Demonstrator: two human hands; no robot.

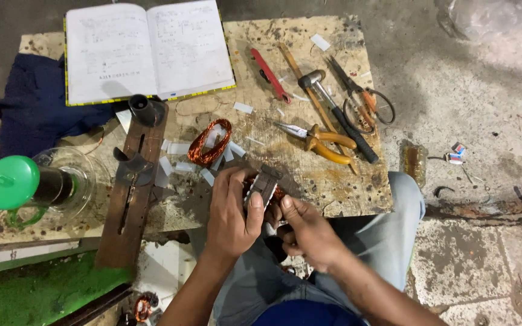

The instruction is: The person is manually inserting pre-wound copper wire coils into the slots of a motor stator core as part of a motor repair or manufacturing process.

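lower centre: left hand [229,211] is clamping the small wound stator [263,188], right hand [303,228] pinching its lower edge; best keeping it braced against the counter [333,187] edge, thumbs off copper.

- A low, battered wooden board [327,181] serves as the workbench, its top scarred and stained, lying just ahead of the hands.
- Rough grey concrete floor [472,102] spreads to the right of the hands, patchy and littered with small scraps.
- Cracked paving slabs [472,265] lie lower right, edged with rust-coloured grime.
- A strip of green matting [37,293] shows at lower left, below the bench's edge.
- A dark blue cloth [31,115] is draped over the bench's far left corner.
- Light falls evenly from above, casting soft shadows.
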